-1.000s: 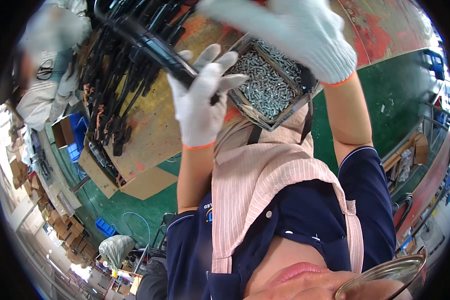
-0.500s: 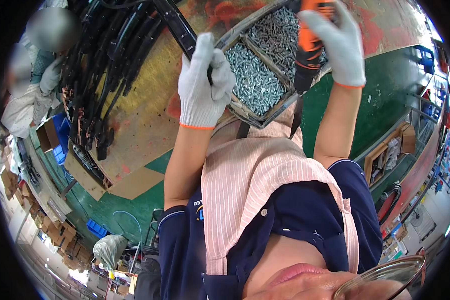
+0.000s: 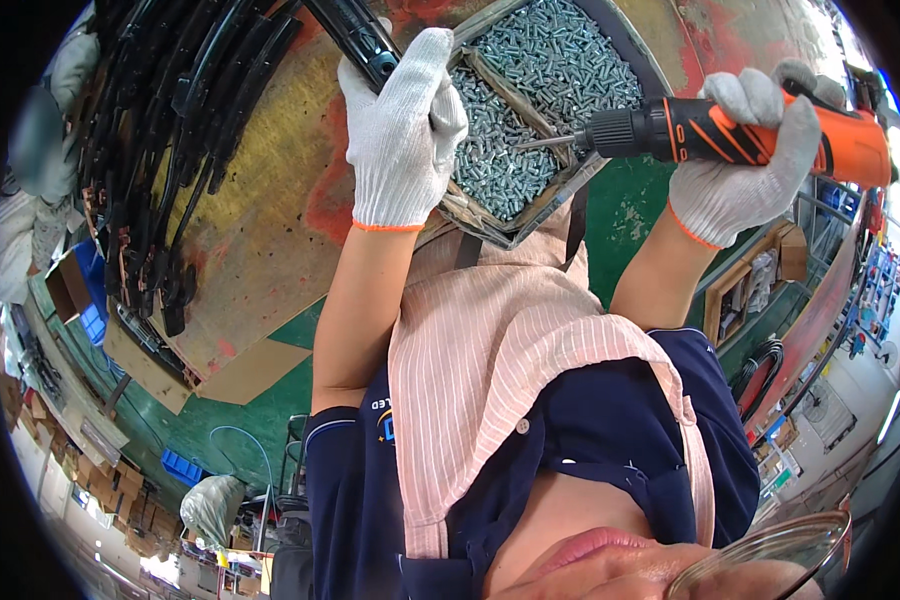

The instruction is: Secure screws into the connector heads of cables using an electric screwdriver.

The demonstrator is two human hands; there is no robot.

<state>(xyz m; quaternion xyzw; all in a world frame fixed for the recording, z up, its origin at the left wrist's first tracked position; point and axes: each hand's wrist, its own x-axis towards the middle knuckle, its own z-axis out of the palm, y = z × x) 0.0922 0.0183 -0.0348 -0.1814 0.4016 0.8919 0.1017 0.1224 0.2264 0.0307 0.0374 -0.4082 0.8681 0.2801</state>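
My left hand [image 3: 402, 140], in a white knitted glove, is closed around the end of a long black metal part [image 3: 355, 38] that runs off past the upper edge. In my gloved right hand [image 3: 745, 155] is an orange and black power screwdriver [image 3: 730, 132], lying nearly level. Its thin bit [image 3: 548, 143] points left over a divided box [image 3: 510, 240] of small silver screws. Screws fill both the near compartment [image 3: 495, 150] and the far compartment [image 3: 560, 55]. Whether a screw sits on the bit's tip cannot be made out.
Many long black parts [image 3: 195, 110] lie side by side on the worn worktable [image 3: 270, 240] to the left. Beyond them at far left is another person [image 3: 35, 150]. Cardboard [image 3: 250, 370] lies below the table's near edge. Shelving with a wooden box [image 3: 740, 290] stands at right.
The screwdriver has swung from pointing down toward me to lying level, its bit now pointing left over the screws. My right hand moved down and right. The left hand still holds the black part.
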